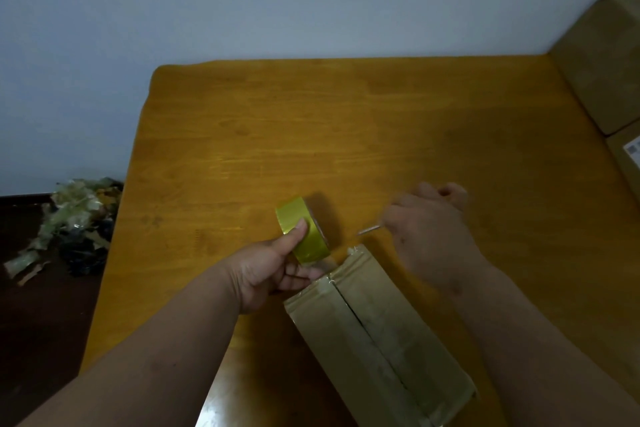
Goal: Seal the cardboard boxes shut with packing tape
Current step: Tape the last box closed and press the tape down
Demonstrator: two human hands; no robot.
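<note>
While the long cardboard box (pixel 377 340) lay on the wooden counter (pixel 311 135) near its front edge, running diagonally, clear tape ran along its centre seam and over its far end. Just beyond that far end, the left hand (pixel 273 270) gripped a roll of yellow packing tape (pixel 304 236), thumb pressed on the outer band and fingers (pixel 301 276) curled underneath, the roll held on edge above the counter. To the right of the roll, the right hand (pixel 429 229) was clenched around a thin metal blade (pixel 369 229) whose tip pointed toward the roll. Further cardboard boxes (pixel 602 66) stood stacked at the counter's far right. On the floor to the left lay a heap of crumpled tape scraps (pixel 69 218).
</note>
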